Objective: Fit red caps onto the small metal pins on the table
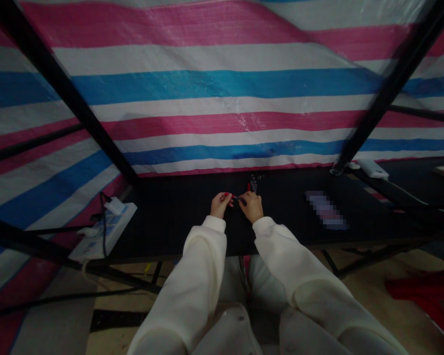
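Note:
Both of my hands meet over the black table (170,212), fingers pinched together. My left hand (219,204) is closed on the red end of a small, thin red-and-dark piece (234,196). At its dark end my right hand (252,205) has its fingertips closed on it. The piece is too small for me to name its kind. Just beyond my right hand lies a red thing (248,187), partly hidden, beside a cluster of small grey, metallic-looking pieces (253,181).
A white power strip (122,229) with plugs and cables lies at the table's left end. To the right rests a blurred-out phone-like object (326,211). A white box-like device (373,168) stands near the black post (385,103). Striped sheeting (222,84) hangs behind.

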`<state>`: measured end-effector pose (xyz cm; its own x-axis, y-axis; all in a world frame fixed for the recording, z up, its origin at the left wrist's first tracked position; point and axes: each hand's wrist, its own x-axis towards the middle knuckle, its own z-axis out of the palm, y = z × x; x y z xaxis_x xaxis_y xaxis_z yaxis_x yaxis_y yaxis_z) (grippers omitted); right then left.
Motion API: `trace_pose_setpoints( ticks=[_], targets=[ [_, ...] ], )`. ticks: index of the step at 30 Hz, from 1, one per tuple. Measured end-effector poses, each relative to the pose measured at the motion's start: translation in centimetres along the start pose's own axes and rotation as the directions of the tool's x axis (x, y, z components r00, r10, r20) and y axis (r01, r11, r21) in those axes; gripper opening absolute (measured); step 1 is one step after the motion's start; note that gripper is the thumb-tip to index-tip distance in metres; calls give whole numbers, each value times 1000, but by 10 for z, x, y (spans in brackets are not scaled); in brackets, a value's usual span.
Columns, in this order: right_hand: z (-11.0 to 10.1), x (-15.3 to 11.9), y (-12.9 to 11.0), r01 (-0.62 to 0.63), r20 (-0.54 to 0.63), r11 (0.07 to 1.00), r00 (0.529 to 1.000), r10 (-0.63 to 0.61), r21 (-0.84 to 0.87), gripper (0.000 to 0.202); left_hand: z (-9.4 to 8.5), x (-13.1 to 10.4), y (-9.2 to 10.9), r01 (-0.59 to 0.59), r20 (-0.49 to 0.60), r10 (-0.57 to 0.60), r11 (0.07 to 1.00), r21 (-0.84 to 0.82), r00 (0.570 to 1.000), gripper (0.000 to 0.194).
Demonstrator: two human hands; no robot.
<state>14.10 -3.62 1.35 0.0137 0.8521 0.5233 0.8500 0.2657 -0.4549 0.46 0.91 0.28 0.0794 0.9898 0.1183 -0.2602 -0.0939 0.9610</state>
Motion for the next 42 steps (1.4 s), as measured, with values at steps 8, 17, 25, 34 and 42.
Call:
trace_pose_setpoints(
  ticks=[8, 17, 25, 34, 42],
  targets=[
    [-32, 3, 19, -351, 103, 936, 930, 352, -33, 12, 7, -5, 9, -94, -107, 110, 985, 147, 988, 27],
    [-38, 17, 58, -481, 140, 875, 864, 483, -48, 13, 57, 4, 1, -242, 71, 253, 752, 614, 965, 16],
    [-22, 12, 53, -442, 101, 887, 884, 456, -131, 19, 79, 1, -3, -78, 24, 130, 426, 901, 991, 15],
    [-18, 9, 57, -381, 79, 909, 914, 398, -169, 20, 78, -8, -3, -157, 115, 201, 208, 965, 973, 28],
    [-19, 8, 53, -347, 113, 913, 920, 376, -216, 21, 73, -21, 9, -351, 302, 297, 128, 928, 906, 22]
  ],
)
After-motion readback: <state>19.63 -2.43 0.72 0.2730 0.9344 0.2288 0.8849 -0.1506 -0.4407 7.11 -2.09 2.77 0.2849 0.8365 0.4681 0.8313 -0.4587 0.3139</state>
